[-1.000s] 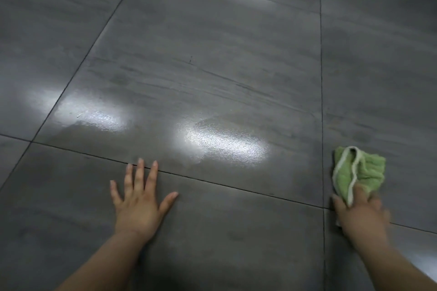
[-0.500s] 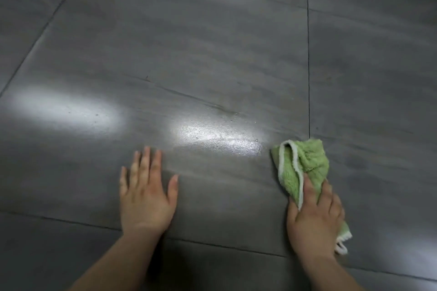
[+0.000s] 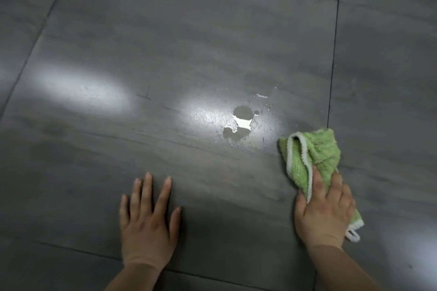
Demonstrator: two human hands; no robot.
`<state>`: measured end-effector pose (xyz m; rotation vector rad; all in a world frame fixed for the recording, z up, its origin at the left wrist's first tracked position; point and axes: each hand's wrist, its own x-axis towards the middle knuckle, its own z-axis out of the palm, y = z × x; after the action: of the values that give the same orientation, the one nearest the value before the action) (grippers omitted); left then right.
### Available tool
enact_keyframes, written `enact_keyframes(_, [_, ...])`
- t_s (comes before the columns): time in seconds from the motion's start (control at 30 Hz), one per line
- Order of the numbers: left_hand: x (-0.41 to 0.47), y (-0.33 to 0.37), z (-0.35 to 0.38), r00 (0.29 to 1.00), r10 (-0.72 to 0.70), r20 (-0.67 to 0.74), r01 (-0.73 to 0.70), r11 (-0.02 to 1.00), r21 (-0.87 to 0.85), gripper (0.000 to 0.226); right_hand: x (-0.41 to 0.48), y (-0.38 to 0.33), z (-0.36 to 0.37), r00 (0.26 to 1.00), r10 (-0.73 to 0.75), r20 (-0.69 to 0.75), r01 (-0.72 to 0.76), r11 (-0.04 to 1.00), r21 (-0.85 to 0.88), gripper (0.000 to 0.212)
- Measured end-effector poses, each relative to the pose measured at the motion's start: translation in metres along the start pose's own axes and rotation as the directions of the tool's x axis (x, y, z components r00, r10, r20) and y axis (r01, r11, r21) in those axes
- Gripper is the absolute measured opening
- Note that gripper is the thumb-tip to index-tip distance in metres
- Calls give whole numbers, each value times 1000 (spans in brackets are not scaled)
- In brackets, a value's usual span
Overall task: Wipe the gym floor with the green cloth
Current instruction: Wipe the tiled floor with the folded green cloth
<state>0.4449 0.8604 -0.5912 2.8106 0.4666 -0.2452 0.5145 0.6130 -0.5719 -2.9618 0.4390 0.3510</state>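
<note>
The green cloth (image 3: pixel 312 156), fluffy with a white hem, lies bunched on the dark grey tiled gym floor (image 3: pixel 165 42) at the right. My right hand (image 3: pixel 325 210) presses flat on its near half, fingers spread over it. A small puddle of water (image 3: pixel 238 125) with scattered droplets glistens just left of and beyond the cloth. My left hand (image 3: pixel 147 220) rests flat on the floor at lower centre, fingers apart, holding nothing.
Large glossy grey tiles fill the view, with dark grout lines running up the right side (image 3: pixel 333 54) and across the bottom. Bright light reflections sit on the tile at left (image 3: pixel 80 92) and around the puddle.
My right hand slid the cloth leftward from the right tile onto the middle tile, then slightly back right. A puddle now shows beside the cloth. The left hand stayed planted.
</note>
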Motion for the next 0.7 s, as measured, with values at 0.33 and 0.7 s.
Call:
enact_keyframes(0.33, [4,19,-65,948,4,317,-44,992,119,54,6,5,-112,928,-98,360,119,992,-34,48])
enact_keyframes(0.7, [68,78,-88,933,-109,342,138,988,-64,65,100,54,-135,994,75,-75,-43,929,367,62])
